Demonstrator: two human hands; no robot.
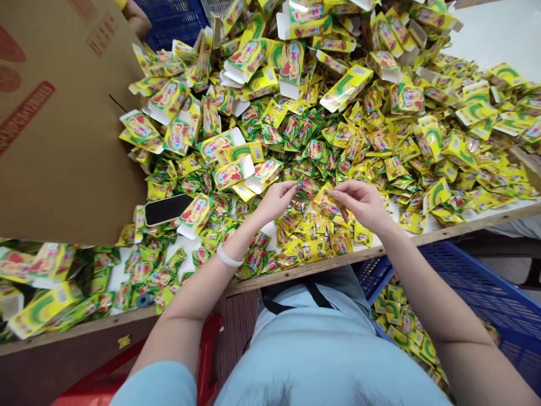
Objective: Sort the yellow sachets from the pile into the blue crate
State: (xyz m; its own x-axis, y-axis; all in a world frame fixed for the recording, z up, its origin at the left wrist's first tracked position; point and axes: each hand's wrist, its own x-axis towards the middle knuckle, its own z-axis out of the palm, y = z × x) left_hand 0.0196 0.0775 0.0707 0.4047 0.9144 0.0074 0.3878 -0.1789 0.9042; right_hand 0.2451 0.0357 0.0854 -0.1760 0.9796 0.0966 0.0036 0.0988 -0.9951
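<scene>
Above the front of the packet pile, my left hand has thumb and fingers pinched together. A green and red sachet is right at its fingertips, but I cannot tell if it is in the grip. My right hand pinches a yellow sachet by its upper corner, thumb against fingers. Small yellow sachets lie below both hands, with green sachets heaped behind. Open yellow cartons with white flaps rest on the pile beyond my left hand.
A large brown cardboard box stands at the left. A black-screened phone lies among the packets. Blue crates are below the table's wooden edge at right; a red stool is below left. Another person's arm shows at the back.
</scene>
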